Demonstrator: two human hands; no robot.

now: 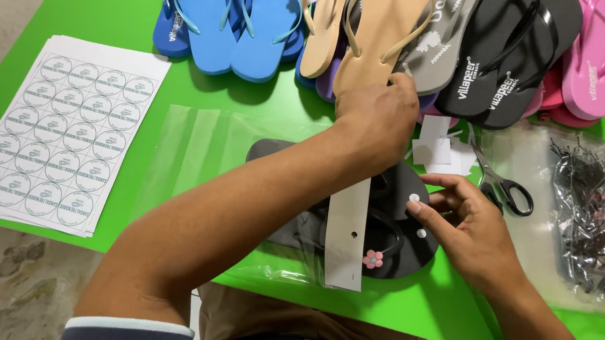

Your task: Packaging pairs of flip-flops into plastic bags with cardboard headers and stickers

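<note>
A dark grey flip-flop pair (410, 243) lies on a clear plastic bag (192, 149) at the table's near edge, wrapped by a white paper band (347, 236) with a small pink flower charm (373, 259) beside it. My left hand (379, 115) reaches across over the sandal's far end, fingers curled near the tan flip-flop (377, 34); what it grips is hidden. My right hand (467, 222) rests on the sandal's right side, its fingertips at a small white stud (414, 198).
A row of flip-flops in blue (235, 19), tan, grey, black (505, 56) and pink (589, 61) lines the far edge of the green table (116, 4). A stack of round-sticker sheets (63, 131) lies left. Scissors (504, 186), white paper scraps (437, 147) and a bag of black tag pins (594, 209) sit right.
</note>
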